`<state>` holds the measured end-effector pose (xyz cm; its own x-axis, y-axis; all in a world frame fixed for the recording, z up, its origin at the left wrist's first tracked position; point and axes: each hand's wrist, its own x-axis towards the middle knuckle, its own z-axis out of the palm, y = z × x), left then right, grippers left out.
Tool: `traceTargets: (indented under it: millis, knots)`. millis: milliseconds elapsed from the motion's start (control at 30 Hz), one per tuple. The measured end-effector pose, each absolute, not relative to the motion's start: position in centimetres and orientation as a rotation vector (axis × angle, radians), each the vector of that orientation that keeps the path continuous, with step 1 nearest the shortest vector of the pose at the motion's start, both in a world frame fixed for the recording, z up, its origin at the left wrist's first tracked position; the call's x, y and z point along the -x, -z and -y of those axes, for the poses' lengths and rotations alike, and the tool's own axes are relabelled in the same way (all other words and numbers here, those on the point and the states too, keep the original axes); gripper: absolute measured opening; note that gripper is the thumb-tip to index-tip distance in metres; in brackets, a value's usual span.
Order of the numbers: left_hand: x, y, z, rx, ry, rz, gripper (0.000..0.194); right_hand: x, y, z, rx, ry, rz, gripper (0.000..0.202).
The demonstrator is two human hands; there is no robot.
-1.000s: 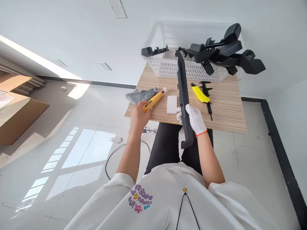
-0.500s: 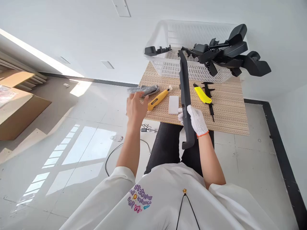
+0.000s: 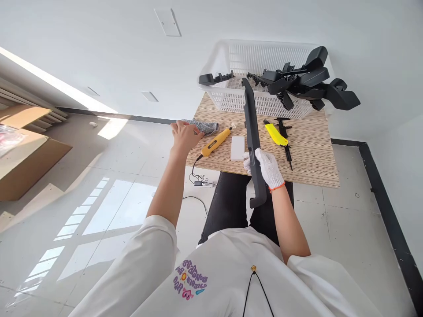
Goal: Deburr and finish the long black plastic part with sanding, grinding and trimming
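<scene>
A long black plastic trim piece (image 3: 253, 119) with a hooked lower end stands nearly upright, gripped around its lower part by my right hand (image 3: 269, 168) in a white knit glove with an orange cuff. My bare left hand (image 3: 185, 137) is at the left end of a folded grey knit cloth (image 3: 208, 127), thumb and fingers apart, touching its edge. Beside the cloth lies a yellow corded rotary tool (image 3: 216, 143) with a small pale tip. A white rectangular block (image 3: 237, 148) rests between that tool and the trim piece.
A white plastic basket (image 3: 228, 99) at the table's back holds several black plastic parts (image 3: 310, 81), some jutting over its right side. Right of the trim piece lie a yellow utility knife (image 3: 276, 134) and black calipers (image 3: 284, 132). A cable adapter (image 3: 198, 183) sits below the wooden table (image 3: 313, 154); a cardboard box (image 3: 36, 163) stands left.
My left hand has moved slightly left and come down to the grey cloth's left end. My right hand keeps its grip on the trim piece. The camera view has tilted a little.
</scene>
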<state>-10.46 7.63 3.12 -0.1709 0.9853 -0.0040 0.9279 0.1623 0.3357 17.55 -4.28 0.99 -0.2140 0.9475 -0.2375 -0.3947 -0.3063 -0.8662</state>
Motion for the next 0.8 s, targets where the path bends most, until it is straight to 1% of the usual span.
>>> traceTargets:
  millis: [67, 167, 200, 233, 367, 467, 533, 600, 667, 733, 800]
  knots:
    - [10.6, -3.4, -7.7, -1.843, -0.357, -2.156, 0.031, -17.6, -0.9, 4.3, 0.954, -1.729, 0.831, 0.051]
    - [10.8, -3.7, -7.8, -1.704, -0.456, -2.168, 0.053, -17.6, -0.9, 4.3, 0.971, -1.718, 0.836, 0.051]
    - [10.9, -3.8, -7.8, -1.662, -0.502, -2.182, 0.058, -17.6, -0.8, 4.3, 0.986, -1.708, 0.84, 0.051]
    - [11.0, -3.9, -7.9, -1.636, -0.542, -2.194, 0.058, -17.6, -0.8, 4.3, 0.994, -1.704, 0.842, 0.052]
    - [10.9, -5.1, -8.1, -1.687, -0.727, -2.234, 0.034, -17.7, -0.9, 4.3, 0.958, -1.729, 0.838, 0.05]
    - [10.1, -7.0, -8.1, -1.77, -0.885, -2.196, 0.027, -17.7, -0.9, 4.2, 0.916, -1.764, 0.829, 0.049]
    - [9.3, -8.4, -8.2, -1.84, -0.912, -2.153, 0.021, -17.7, -0.8, 4.2, 0.904, -1.769, 0.828, 0.051]
    - [8.5, -9.3, -8.6, -1.937, -0.884, -2.1, 0.021, -17.7, -0.8, 4.2, 0.91, -1.754, 0.835, 0.052]
    - [7.8, -9.2, -9.2, -2.037, -0.801, -2.023, 0.022, -17.7, -0.8, 4.2, 0.926, -1.738, 0.844, 0.053]
    - [7.5, -8.2, -9.7, -2.084, -0.649, -1.961, 0.02, -17.7, -0.8, 4.2, 0.942, -1.726, 0.849, 0.053]
    - [7.5, -6.6, -9.9, -1.996, -0.467, -1.966, 0.021, -17.6, -0.8, 4.3, 0.961, -1.717, 0.842, 0.053]
